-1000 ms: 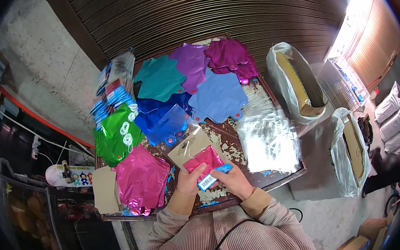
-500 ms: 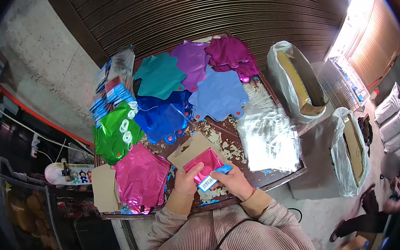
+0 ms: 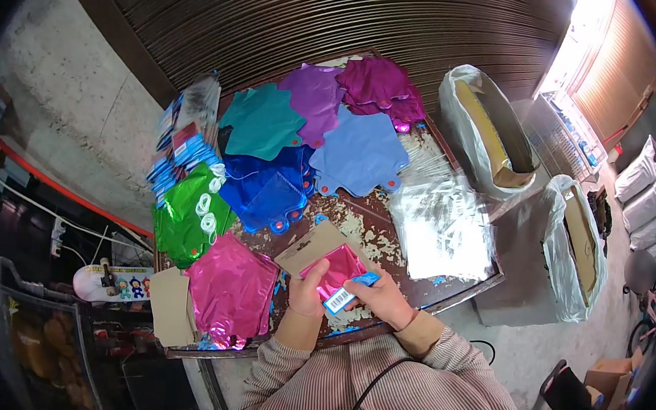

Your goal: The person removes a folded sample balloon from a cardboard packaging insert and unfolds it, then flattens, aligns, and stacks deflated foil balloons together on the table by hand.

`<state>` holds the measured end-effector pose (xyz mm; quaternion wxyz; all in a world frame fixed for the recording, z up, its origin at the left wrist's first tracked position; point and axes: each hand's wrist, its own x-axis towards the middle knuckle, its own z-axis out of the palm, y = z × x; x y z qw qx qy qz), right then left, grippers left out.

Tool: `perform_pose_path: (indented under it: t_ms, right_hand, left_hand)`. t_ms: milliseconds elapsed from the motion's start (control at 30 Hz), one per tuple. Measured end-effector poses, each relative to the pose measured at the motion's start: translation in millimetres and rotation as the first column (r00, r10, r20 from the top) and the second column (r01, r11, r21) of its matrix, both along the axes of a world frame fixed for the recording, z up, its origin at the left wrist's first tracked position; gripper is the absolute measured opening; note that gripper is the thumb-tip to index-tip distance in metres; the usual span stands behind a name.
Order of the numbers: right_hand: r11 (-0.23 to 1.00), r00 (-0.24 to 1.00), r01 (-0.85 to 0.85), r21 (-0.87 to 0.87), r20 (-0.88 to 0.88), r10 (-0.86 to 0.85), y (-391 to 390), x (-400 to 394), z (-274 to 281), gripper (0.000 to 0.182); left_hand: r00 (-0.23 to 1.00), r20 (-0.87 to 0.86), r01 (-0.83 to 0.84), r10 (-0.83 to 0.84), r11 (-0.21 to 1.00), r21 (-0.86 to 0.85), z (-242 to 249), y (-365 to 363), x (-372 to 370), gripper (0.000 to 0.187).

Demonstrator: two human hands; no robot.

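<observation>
Near the table's front edge, my left hand (image 3: 309, 290) grips a folded pink foil piece (image 3: 338, 266) with its thumb on top. A brown card (image 3: 311, 248) lies against the far side of that foil. My right hand (image 3: 387, 299) pinches a blue label with a barcode (image 3: 342, 299) at the foil's right edge. Left of my hands, a stack of pink foil sheets (image 3: 232, 293) lies partly over brown cards (image 3: 172, 308). Green foil (image 3: 189, 213) with white string coils (image 3: 206, 205) and dark blue foil (image 3: 263, 200) are beyond it.
On the table (image 3: 373, 222) are teal foil (image 3: 261, 121), light blue foil (image 3: 359, 155), purple and magenta foils, clear plastic sleeves (image 3: 449, 234) and blue-labelled packets (image 3: 185, 164). Lined containers (image 3: 468, 139) stand at the right. A skateboard (image 3: 102, 283) is at the left.
The pink foil looks slightly more raised between my hands, which have barely moved. At the far right, the dark shapes near the floor have shifted downward and a pink bicycle now shows.
</observation>
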<state>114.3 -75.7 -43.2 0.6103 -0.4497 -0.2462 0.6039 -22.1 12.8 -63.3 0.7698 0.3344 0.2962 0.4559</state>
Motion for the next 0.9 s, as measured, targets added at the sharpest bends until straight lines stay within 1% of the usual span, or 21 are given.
perform_pose_path:
  t_ms: [67, 100, 233, 267, 400, 433, 567, 600, 667, 733, 900]
  right_hand:
    - [1.000, 1.000, 0.014, -0.006, 0.010, -0.014, -1, 0, -3, 0.057]
    - [1.000, 1.000, 0.014, -0.007, 0.008, -0.014, -1, 0, -4, 0.057]
    - [0.999, 1.000, 0.001, -0.034, -0.024, -0.002, -1, 1, -6, 0.057]
    - [0.999, 1.000, 0.003, -0.034, -0.024, -0.004, -1, 1, -6, 0.057]
    - [1.000, 1.000, 0.009, 0.006, 0.016, -0.009, -2, -1, -5, 0.053]
    - [1.000, 1.000, 0.009, 0.007, 0.015, -0.010, -2, -1, -5, 0.053]
    - [1.000, 1.000, 0.013, -0.021, 0.013, -0.013, -2, 0, -5, 0.051]
    - [1.000, 1.000, 0.015, -0.021, 0.012, -0.015, -2, -1, -5, 0.051]
    - [0.998, 0.999, 0.049, -0.031, 0.004, -0.048, -2, 0, -6, 0.050]
    - [0.996, 0.997, 0.082, -0.043, -0.005, -0.082, -2, 0, -6, 0.049]
    - [0.996, 0.996, 0.079, -0.038, 0.036, -0.078, 0, 0, 8, 0.053]
  left_hand:
    - [1.000, 0.000, 0.031, -0.031, 0.996, 0.088, 1, -1, -1, 0.034]
    - [1.000, -0.001, 0.031, -0.031, 0.996, 0.087, 2, -2, -1, 0.034]
    - [0.999, 0.021, 0.032, -0.031, 0.999, -0.022, 9, -3, 3, 0.032]
    - [0.999, 0.021, 0.034, -0.033, 0.999, -0.022, 10, -3, 5, 0.032]
    - [0.997, -0.019, -0.077, 0.077, 0.997, -0.030, 13, -7, 9, 0.032]
    - [0.997, -0.020, -0.077, 0.076, 0.997, -0.030, 13, -7, 9, 0.032]
    - [0.987, -0.089, -0.128, 0.133, 0.990, 0.063, 6, -4, 10, 0.036]
    - [0.987, -0.090, -0.126, 0.132, 0.990, 0.064, 4, -3, 9, 0.036]
    - [0.992, -0.125, 0.030, -0.014, 0.992, 0.124, -2, -1, 2, 0.037]
    - [0.973, -0.170, 0.186, -0.157, 0.967, 0.176, -6, 0, -4, 0.038]
    - [0.965, -0.204, 0.198, -0.165, 0.969, 0.150, 4, -9, -2, 0.045]
